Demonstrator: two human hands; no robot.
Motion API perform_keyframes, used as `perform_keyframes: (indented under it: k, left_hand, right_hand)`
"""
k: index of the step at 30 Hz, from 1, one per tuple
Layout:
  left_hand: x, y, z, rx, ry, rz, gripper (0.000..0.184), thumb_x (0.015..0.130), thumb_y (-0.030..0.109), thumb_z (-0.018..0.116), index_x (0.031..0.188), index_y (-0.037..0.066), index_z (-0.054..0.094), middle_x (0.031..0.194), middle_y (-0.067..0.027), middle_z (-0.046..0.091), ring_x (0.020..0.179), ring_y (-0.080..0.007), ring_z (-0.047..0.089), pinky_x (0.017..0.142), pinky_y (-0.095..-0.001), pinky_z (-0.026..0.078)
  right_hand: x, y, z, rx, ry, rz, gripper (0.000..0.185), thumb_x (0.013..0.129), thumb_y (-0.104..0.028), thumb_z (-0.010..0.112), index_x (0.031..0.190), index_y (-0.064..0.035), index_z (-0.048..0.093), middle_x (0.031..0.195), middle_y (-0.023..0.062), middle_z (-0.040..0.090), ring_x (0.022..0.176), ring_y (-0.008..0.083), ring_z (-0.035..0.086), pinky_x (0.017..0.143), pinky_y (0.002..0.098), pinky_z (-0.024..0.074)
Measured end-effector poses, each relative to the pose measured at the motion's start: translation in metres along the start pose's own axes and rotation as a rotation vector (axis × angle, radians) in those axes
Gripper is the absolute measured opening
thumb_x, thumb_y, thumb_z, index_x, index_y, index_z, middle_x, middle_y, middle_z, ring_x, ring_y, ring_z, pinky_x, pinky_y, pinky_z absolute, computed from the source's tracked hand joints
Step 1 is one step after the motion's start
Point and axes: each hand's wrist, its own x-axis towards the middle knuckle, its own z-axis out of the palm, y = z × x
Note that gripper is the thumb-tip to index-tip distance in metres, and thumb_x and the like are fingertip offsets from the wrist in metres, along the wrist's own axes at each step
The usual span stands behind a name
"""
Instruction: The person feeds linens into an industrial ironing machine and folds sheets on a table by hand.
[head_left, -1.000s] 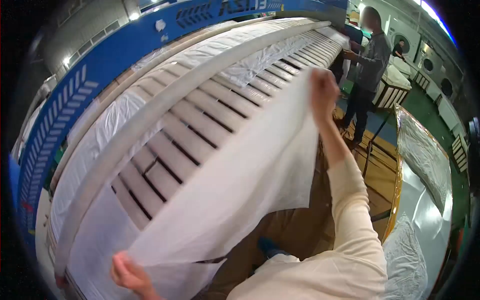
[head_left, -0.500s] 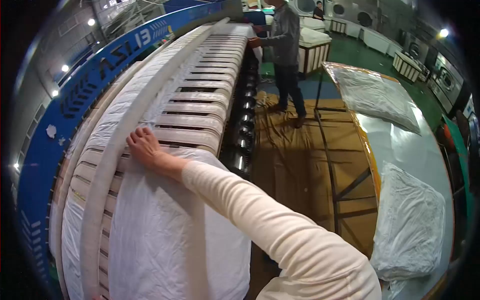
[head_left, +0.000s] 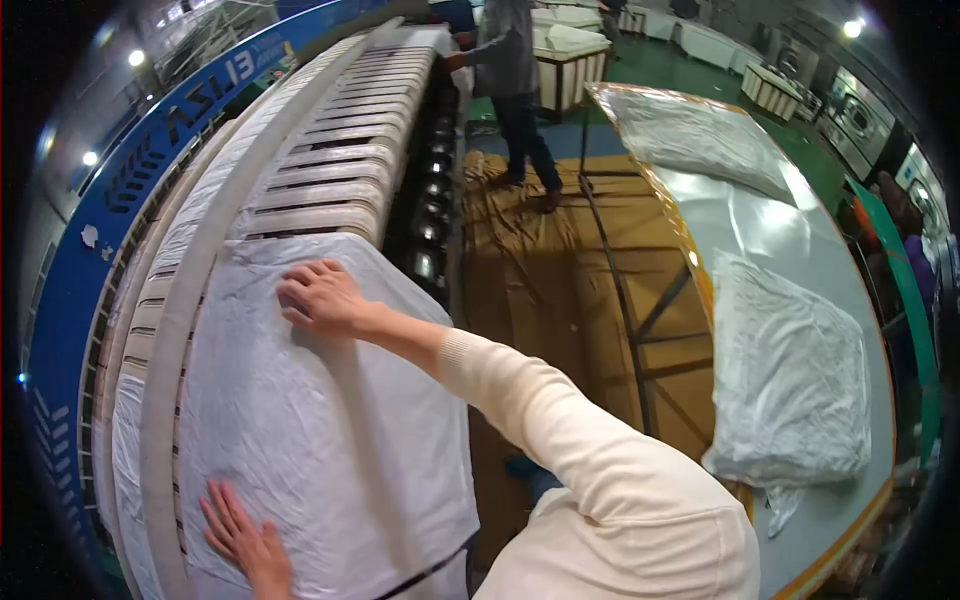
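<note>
A white cloth lies spread over the slatted feed belts of a large machine, its right side hanging over the edge. My right hand rests on the cloth's upper part, palm down, with its fingers a little bent and apart. Lower down, near the cloth's left side, my left hand lies on it with the fingers spread. Neither hand grips the fabric. A long padded roller runs along the cloth's left edge.
The blue machine frame stands at the left. At the right, a grey table holds white cloth piles. A co-worker stands by the machine's far end. Brown sheeting covers the floor between.
The cloth, earlier held stretched in the air, now lies flat on the belts. My right hand has slid toward me from the roller, and my left hand has come into view. The camera view has shifted.
</note>
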Motion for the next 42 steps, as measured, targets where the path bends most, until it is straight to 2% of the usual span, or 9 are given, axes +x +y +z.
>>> perform_keyframes:
  k: [1, 9, 12, 17, 21, 25, 32, 38, 42]
  left_hand:
    - [-0.003, -0.01, 0.01, -0.151, -0.21, -0.072, 0.07, 0.096, 0.048, 0.031, 0.153, 0.011, 0.015, 0.16, -0.0059, 0.01, 0.147, -0.0313, 0.004, 0.111, -0.0586, 0.001]
    - [0.009, -0.043, 0.077, -0.074, -0.034, 0.008, 0.06, 0.1, 0.044, 0.033, 0.149, 0.012, 0.027, 0.156, -0.0063, 0.025, 0.143, -0.0355, 0.019, 0.113, -0.0511, 0.014]
    - [0.015, -0.037, 0.054, 0.112, -0.099, -0.04, 0.053, 0.1, 0.04, 0.039, 0.145, 0.011, 0.037, 0.153, -0.0089, 0.031, 0.142, -0.034, 0.021, 0.114, -0.0486, 0.017]
    - [0.003, 0.035, -0.063, 0.358, -0.159, -0.184, 0.044, 0.096, 0.031, 0.052, 0.132, 0.006, 0.052, 0.149, -0.0099, 0.037, 0.141, -0.0328, 0.025, 0.112, -0.0494, 0.024]
    - [0.001, 0.038, -0.038, -0.03, 0.388, 0.086, 0.034, 0.09, 0.022, 0.06, 0.119, 0.004, 0.061, 0.147, -0.0094, 0.04, 0.139, -0.0323, 0.028, 0.109, -0.0487, 0.029]
    - [-0.019, 0.151, -0.077, -0.408, 0.524, 0.348, 0.03, 0.084, 0.01, 0.063, 0.114, 0.003, 0.061, 0.142, -0.0144, 0.045, 0.136, -0.0375, 0.034, 0.109, -0.053, 0.026]
    - [-0.104, 0.444, -0.15, -1.417, -0.064, 0.616, 0.016, 0.082, 0.006, 0.062, 0.096, 0.002, 0.068, 0.105, -0.0134, 0.067, 0.103, -0.029, 0.061, 0.09, -0.0378, 0.047]
    - [-0.189, 0.62, -0.257, -2.191, -1.631, 0.289, 0.048, 0.098, 0.039, 0.05, 0.123, -0.002, 0.053, 0.116, -0.0156, 0.06, 0.104, -0.0201, 0.06, 0.087, -0.0339, 0.051]
    - [-0.208, 0.647, -0.283, -2.373, -1.362, 0.258, 0.018, 0.097, 0.018, 0.051, 0.095, 0.002, 0.056, 0.088, -0.0031, 0.059, 0.078, -0.0084, 0.055, 0.071, -0.0251, 0.049]
  right_hand:
    - [-0.005, -0.001, 0.011, -0.03, 0.156, 0.047, 0.032, 0.085, -0.026, 0.061, 0.112, -0.0091, 0.058, 0.12, 0.0104, 0.057, 0.118, 0.0308, 0.049, 0.099, 0.0429, 0.0351]
    - [-0.333, -0.046, -0.102, -0.225, -0.095, 0.305, 0.041, 0.068, -0.018, 0.075, 0.107, -0.0118, 0.061, 0.111, 0.0093, 0.059, 0.109, 0.0292, 0.055, 0.093, 0.0448, 0.0421]
    - [-0.481, -0.065, -0.195, -0.46, -0.093, 0.703, 0.022, 0.062, -0.019, 0.075, 0.083, -0.0108, 0.071, 0.08, 0.0086, 0.066, 0.084, 0.0294, 0.063, 0.077, 0.0425, 0.0496]
    - [-0.607, -0.138, -0.342, -0.888, 0.136, 1.052, 0.033, 0.062, -0.019, 0.081, 0.088, -0.0113, 0.062, 0.091, 0.0083, 0.059, 0.095, 0.0302, 0.055, 0.082, 0.0438, 0.0424]
    - [-0.647, -0.158, -0.405, -1.04, 0.108, 1.127, 0.045, 0.061, -0.024, 0.083, 0.098, -0.0131, 0.059, 0.098, 0.006, 0.054, 0.096, 0.0277, 0.051, 0.083, 0.0398, 0.0419]
    - [-0.673, -0.142, -0.441, -0.862, 0.173, 1.09, 0.027, 0.068, -0.025, 0.08, 0.084, -0.0113, 0.063, 0.085, 0.0037, 0.057, 0.088, 0.0256, 0.056, 0.076, 0.0383, 0.0455]
    - [-0.683, -0.133, -0.491, -0.131, 0.617, 1.386, 0.025, 0.092, -0.024, 0.062, 0.08, -0.0029, 0.064, 0.066, 0.0052, 0.06, 0.059, 0.0097, 0.051, 0.056, 0.0284, 0.0414]
    - [-0.628, -0.155, -0.504, -0.465, 0.537, 0.853, 0.013, 0.09, -0.013, 0.061, 0.081, -0.0032, 0.061, 0.066, 0.0055, 0.055, 0.056, 0.0169, 0.052, 0.052, 0.0302, 0.0404]
    - [-0.599, -0.175, -0.514, -0.45, 0.463, 0.738, 0.006, 0.085, -0.008, 0.064, 0.082, -0.004, 0.061, 0.073, 0.0111, 0.06, 0.062, 0.0285, 0.058, 0.056, 0.0358, 0.0458]
